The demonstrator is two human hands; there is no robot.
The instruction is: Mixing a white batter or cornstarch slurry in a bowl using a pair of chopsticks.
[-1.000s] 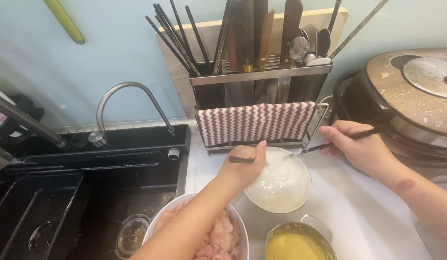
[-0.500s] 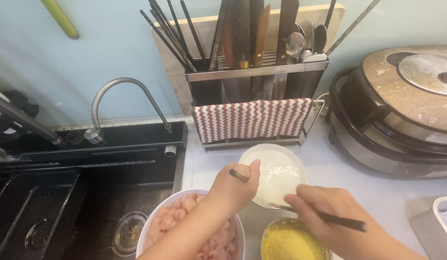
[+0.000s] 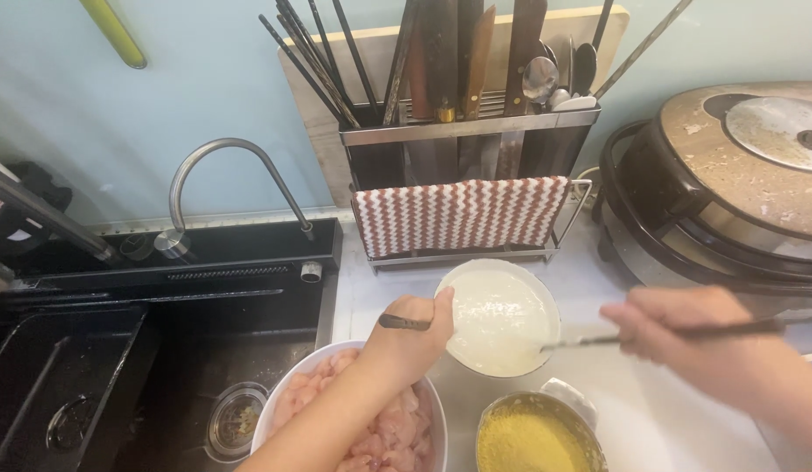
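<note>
My left hand (image 3: 409, 336) grips the left rim of a white bowl (image 3: 498, 316) of pale batter and tilts it toward me. A dark hair tie lies across that hand's back. My right hand (image 3: 686, 336) holds dark chopsticks (image 3: 651, 334) whose tips reach into the bowl's right side. Below my left forearm sits a white bowl of raw pink meat pieces (image 3: 384, 428). A metal bowl of yellow crumbs (image 3: 535, 437) stands in front of the batter bowl.
A black sink (image 3: 144, 367) with a curved steel tap (image 3: 222, 175) fills the left. Behind the bowls stands a utensil rack (image 3: 463, 149) with knives, chopsticks and a striped cloth (image 3: 458, 214). A round black electric cooker (image 3: 747, 175) sits at the right.
My right hand has swung out to the right with the chopsticks, their tips now in the batter. The left hand has tipped the bowl further toward me.
</note>
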